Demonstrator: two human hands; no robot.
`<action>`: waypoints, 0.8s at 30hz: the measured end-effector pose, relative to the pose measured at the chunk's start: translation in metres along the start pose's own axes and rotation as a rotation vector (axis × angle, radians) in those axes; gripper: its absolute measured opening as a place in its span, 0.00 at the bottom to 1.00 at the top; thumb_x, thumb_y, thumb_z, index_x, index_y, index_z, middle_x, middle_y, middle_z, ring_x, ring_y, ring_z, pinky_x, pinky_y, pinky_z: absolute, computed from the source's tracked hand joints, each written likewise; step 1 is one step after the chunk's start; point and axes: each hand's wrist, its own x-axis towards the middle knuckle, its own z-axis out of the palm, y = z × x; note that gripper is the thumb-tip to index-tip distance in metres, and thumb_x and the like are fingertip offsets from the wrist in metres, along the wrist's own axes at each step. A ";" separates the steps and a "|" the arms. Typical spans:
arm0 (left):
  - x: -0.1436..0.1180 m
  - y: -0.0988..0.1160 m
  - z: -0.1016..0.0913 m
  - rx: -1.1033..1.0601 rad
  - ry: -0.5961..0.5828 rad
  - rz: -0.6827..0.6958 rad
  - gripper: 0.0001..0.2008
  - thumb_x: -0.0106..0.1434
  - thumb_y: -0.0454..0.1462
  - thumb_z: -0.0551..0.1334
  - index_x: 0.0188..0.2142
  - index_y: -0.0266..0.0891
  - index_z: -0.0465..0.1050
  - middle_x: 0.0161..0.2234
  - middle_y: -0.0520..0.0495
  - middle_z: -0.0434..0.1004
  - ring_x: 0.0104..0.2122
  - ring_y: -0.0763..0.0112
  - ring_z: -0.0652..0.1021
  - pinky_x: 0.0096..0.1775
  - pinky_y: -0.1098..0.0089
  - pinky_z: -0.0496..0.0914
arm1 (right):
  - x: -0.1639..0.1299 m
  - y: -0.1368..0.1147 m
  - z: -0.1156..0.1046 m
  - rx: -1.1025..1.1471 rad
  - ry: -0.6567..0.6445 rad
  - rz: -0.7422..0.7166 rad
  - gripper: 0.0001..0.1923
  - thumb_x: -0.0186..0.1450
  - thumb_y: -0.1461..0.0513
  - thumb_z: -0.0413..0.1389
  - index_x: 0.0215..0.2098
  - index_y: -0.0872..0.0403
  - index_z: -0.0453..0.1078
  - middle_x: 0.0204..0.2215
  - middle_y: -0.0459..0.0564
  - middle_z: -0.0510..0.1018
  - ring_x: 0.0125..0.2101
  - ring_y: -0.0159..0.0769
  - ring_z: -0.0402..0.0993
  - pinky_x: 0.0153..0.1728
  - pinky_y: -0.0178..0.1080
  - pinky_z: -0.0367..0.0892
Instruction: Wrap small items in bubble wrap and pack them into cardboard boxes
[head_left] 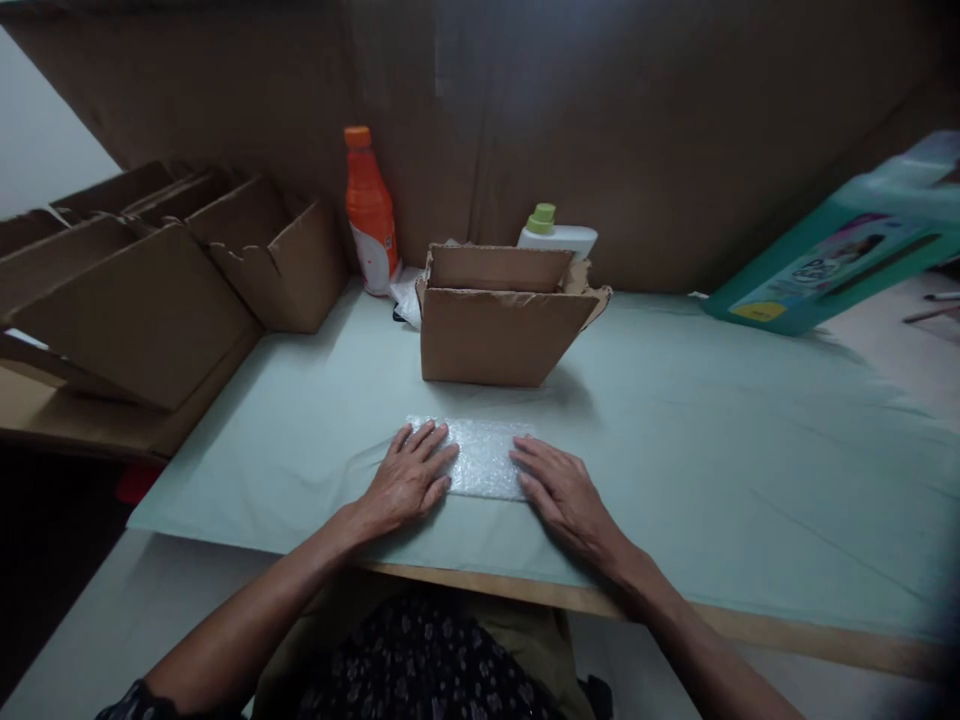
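A flat, shiny sheet of bubble wrap (pixel 487 458) lies on the pale green table cover (pixel 675 440) close to the front edge. My left hand (pixel 411 472) rests flat on its left end, fingers spread. On the right end lie the fingers of my right hand (pixel 559 490), stretched out and palm down. Neither hand grips anything. Just behind the sheet stands a small open cardboard box (pixel 495 338), apart from both hands. Whether anything is wrapped inside the sheet I cannot tell.
Several open cardboard boxes (pixel 142 310) crowd the left side. An orange bottle (pixel 370 215) and a white bottle with a green cap (pixel 555 238) stand at the back, before a tall cardboard panel (pixel 637 130). A big green jug (pixel 817 260) leans at the far right.
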 end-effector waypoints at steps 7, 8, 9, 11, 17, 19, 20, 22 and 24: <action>-0.019 -0.006 -0.012 0.088 0.357 -0.339 0.20 0.68 0.43 0.60 0.57 0.39 0.70 0.54 0.35 0.74 0.55 0.50 0.72 0.56 0.49 0.67 | 0.035 0.020 -0.016 -0.084 0.005 0.139 0.22 0.70 0.54 0.50 0.56 0.55 0.72 0.57 0.61 0.77 0.57 0.53 0.72 0.54 0.56 0.66; -0.021 -0.005 -0.014 0.115 0.346 -0.387 0.19 0.67 0.44 0.60 0.54 0.39 0.72 0.50 0.37 0.75 0.51 0.51 0.73 0.53 0.50 0.68 | 0.040 0.021 -0.013 -0.102 -0.014 0.156 0.22 0.69 0.53 0.52 0.55 0.55 0.73 0.57 0.62 0.77 0.56 0.55 0.72 0.53 0.56 0.66; -0.022 -0.004 -0.015 0.138 0.323 -0.421 0.17 0.67 0.45 0.61 0.51 0.39 0.74 0.47 0.38 0.76 0.49 0.51 0.74 0.51 0.51 0.69 | 0.045 0.021 -0.009 -0.113 -0.026 0.171 0.20 0.67 0.53 0.54 0.52 0.55 0.74 0.57 0.63 0.76 0.56 0.56 0.72 0.52 0.56 0.67; -0.019 -0.001 -0.016 0.158 0.277 -0.447 0.14 0.65 0.45 0.63 0.45 0.39 0.76 0.44 0.38 0.76 0.46 0.51 0.73 0.49 0.51 0.69 | 0.049 0.019 -0.003 -0.097 -0.024 0.188 0.16 0.64 0.54 0.56 0.44 0.54 0.75 0.55 0.62 0.77 0.53 0.56 0.73 0.50 0.55 0.67; -0.004 0.012 -0.009 -0.017 0.341 -0.422 0.04 0.60 0.32 0.62 0.35 0.41 0.73 0.41 0.42 0.77 0.44 0.55 0.75 0.47 0.56 0.70 | 0.036 0.008 -0.004 0.216 0.073 0.274 0.09 0.63 0.54 0.55 0.34 0.52 0.70 0.38 0.53 0.82 0.36 0.43 0.77 0.41 0.46 0.70; -0.006 0.014 -0.008 -0.151 0.364 -0.436 0.10 0.60 0.33 0.62 0.42 0.42 0.74 0.39 0.45 0.78 0.40 0.59 0.77 0.44 0.59 0.72 | 0.030 0.007 -0.009 0.341 0.102 0.360 0.13 0.62 0.52 0.57 0.38 0.52 0.72 0.33 0.51 0.81 0.32 0.41 0.76 0.38 0.44 0.71; -0.009 0.015 -0.008 -0.218 0.359 -0.453 0.16 0.60 0.34 0.63 0.49 0.42 0.72 0.38 0.46 0.79 0.37 0.61 0.77 0.42 0.60 0.72 | 0.027 0.007 -0.013 0.416 0.103 0.394 0.17 0.61 0.51 0.58 0.43 0.52 0.72 0.34 0.51 0.80 0.33 0.41 0.77 0.37 0.44 0.72; -0.015 0.013 -0.009 -0.328 0.325 -0.479 0.31 0.61 0.37 0.63 0.64 0.43 0.62 0.39 0.47 0.80 0.32 0.66 0.77 0.39 0.63 0.73 | 0.019 0.008 -0.022 0.571 0.056 0.437 0.32 0.60 0.49 0.61 0.59 0.52 0.67 0.40 0.53 0.81 0.37 0.42 0.78 0.41 0.45 0.74; -0.021 0.010 -0.010 -0.399 0.266 -0.453 0.37 0.63 0.38 0.62 0.70 0.44 0.53 0.41 0.47 0.81 0.30 0.69 0.77 0.39 0.65 0.73 | 0.008 0.007 -0.032 0.657 -0.033 0.462 0.42 0.61 0.47 0.61 0.69 0.50 0.58 0.48 0.56 0.79 0.43 0.44 0.79 0.46 0.47 0.74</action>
